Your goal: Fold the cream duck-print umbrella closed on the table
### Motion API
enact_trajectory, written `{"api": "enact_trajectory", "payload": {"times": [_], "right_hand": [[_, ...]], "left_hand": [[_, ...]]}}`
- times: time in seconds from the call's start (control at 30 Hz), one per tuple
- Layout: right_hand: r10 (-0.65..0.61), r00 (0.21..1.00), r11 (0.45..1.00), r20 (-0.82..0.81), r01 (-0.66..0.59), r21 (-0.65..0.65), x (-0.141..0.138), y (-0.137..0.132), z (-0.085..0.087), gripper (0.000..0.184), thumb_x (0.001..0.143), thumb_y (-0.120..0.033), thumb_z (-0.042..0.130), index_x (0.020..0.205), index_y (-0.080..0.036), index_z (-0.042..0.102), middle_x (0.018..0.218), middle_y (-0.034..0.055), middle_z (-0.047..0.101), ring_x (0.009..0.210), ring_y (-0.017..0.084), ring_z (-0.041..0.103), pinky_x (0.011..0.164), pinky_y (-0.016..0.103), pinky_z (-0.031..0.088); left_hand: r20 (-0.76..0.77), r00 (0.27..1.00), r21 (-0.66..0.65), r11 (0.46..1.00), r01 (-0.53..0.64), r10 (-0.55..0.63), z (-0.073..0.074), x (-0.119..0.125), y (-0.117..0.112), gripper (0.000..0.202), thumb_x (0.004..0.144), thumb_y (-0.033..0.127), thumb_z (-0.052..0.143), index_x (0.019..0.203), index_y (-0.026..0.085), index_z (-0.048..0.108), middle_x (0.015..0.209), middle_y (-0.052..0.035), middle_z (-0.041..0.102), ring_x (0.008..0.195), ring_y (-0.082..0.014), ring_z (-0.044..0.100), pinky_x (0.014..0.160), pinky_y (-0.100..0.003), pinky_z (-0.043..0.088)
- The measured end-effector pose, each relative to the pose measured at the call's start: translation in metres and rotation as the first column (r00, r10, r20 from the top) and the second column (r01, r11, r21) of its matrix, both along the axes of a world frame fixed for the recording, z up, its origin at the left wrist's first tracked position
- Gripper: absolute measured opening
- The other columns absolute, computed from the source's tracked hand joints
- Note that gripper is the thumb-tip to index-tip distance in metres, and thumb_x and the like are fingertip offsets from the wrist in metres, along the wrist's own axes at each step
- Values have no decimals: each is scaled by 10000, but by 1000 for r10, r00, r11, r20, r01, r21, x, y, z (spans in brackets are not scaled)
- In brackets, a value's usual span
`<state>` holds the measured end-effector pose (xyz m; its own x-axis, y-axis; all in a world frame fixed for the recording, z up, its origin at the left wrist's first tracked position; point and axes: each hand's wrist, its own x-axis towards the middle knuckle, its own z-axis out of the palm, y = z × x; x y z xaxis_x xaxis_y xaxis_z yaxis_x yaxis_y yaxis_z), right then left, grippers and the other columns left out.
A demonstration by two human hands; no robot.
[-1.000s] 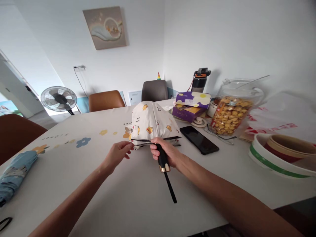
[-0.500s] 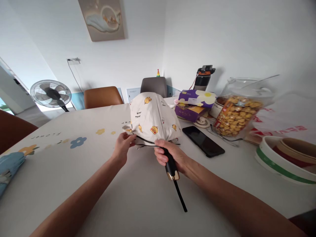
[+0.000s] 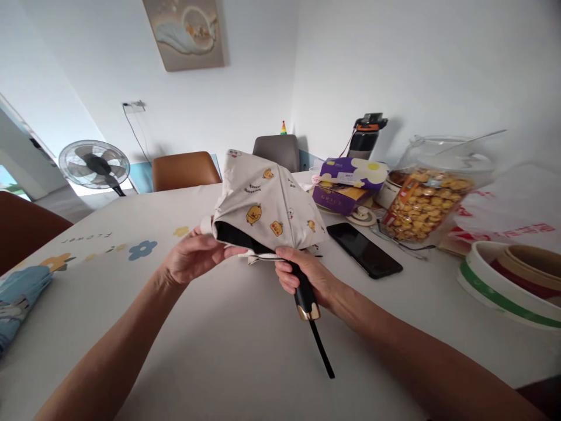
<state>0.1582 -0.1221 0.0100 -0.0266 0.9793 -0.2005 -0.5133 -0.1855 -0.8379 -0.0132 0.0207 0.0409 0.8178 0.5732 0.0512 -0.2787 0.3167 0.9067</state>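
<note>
At the far left edge, a folded blue umbrella point(image 3: 20, 301) is lying on the white table point(image 3: 245, 351), with more of it showing than half a second ago, when it was slipping out of view. Moving right, the left hand point(image 3: 190, 257) is pinching the lower hem of the cream umbrella point(image 3: 267, 204), thumb on top and fingers curled beneath; earlier it was only touching the hem from below, and now it is lifting the cloth so that the dark inner lining is showing as a black band along the edge. The canopy, printed with small yellow ducks, is bulging higher and tilting further left than before, held above the table between the two hands. Next, the right hand point(image 3: 307, 278) is staying wrapped tightly around the black handle point(image 3: 304, 295), whose gold-trimmed end is poking out below the fist with a black strap point(image 3: 322, 354) trailing towards the viewer. Further right, a black phone point(image 3: 363, 249) is lying flat beside a clear jar of biscuits point(image 3: 423, 202).
</note>
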Motion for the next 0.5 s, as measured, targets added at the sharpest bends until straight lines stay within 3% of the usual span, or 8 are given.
{"api": "enact_trajectory", "payload": {"times": [0.1, 0.27, 0.37, 0.5], "right_hand": [[32, 999, 999, 23, -32, 9, -5, -2, 2, 380, 753, -442, 606, 539, -185, 424, 370, -60, 383, 339, 57, 319, 375, 205, 285], [-19, 997, 1000, 80, 18, 11, -12, -5, 9, 366, 689, -402, 677, 538, -186, 423, 389, -70, 389, 335, 57, 344, 350, 207, 301], [-32, 993, 999, 112, 27, 40, -13, -6, 11, 356, 693, -392, 670, 532, -186, 429, 387, -70, 390, 328, 59, 352, 345, 208, 311], [-9, 985, 999, 174, 2, 41, -15, -8, 10, 339, 709, -363, 655, 520, -179, 442, 380, -63, 397, 318, 64, 373, 337, 205, 309]], "left_hand": [[-75, 997, -37, 999, 35, -37, -18, 10, -5, 250, 562, 84, 735, 793, 151, 668, 806, -32, 684, 817, -189, 629, 798, -323, 509], [26, 995, -134, 986, -96, 100, -44, 25, -3, 382, 676, 191, 722, 1045, 215, 628, 953, -22, 685, 916, -180, 627, 788, -274, 526], [-40, 997, -165, 984, -72, 66, -45, 25, -3, 447, 676, 222, 738, 1099, 236, 595, 995, -23, 675, 910, -188, 635, 755, -278, 543], [-38, 998, -37, 998, -60, 58, -36, 24, -12, 564, 606, 257, 791, 1125, 256, 573, 1024, -24, 661, 1012, -223, 597, 804, -307, 527]]}}
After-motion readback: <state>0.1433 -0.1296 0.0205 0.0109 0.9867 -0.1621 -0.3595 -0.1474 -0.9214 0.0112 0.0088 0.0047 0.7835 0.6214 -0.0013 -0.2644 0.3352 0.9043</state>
